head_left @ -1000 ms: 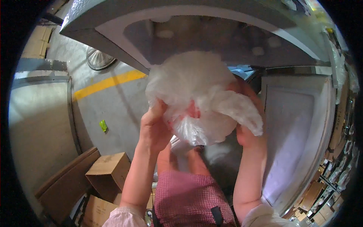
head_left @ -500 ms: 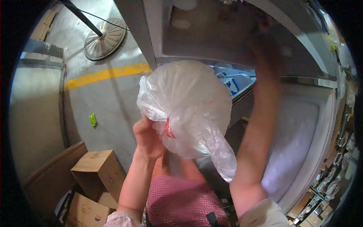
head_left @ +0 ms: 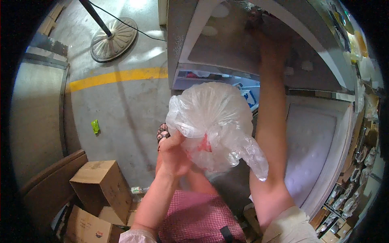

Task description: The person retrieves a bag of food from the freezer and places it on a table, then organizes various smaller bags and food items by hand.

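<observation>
On your left, a pale panel (head_left: 38, 109) edges the grey concrete floor (head_left: 103, 146), which a yellow stripe (head_left: 121, 77) crosses. Beyond the stripe, bright light glints around a ribbed round pedestal base (head_left: 113, 42). Cardboard boxes (head_left: 92, 172) sit at your lower left, and cluttered storage racking (head_left: 335, 212) lines your far right.

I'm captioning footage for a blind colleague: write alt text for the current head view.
A person's left hand holds a bulging, translucent plastic bag; the right hand, dimly seen, reaches toward a dark, pale-framed unit. At lower left is an open cardboard box.
</observation>
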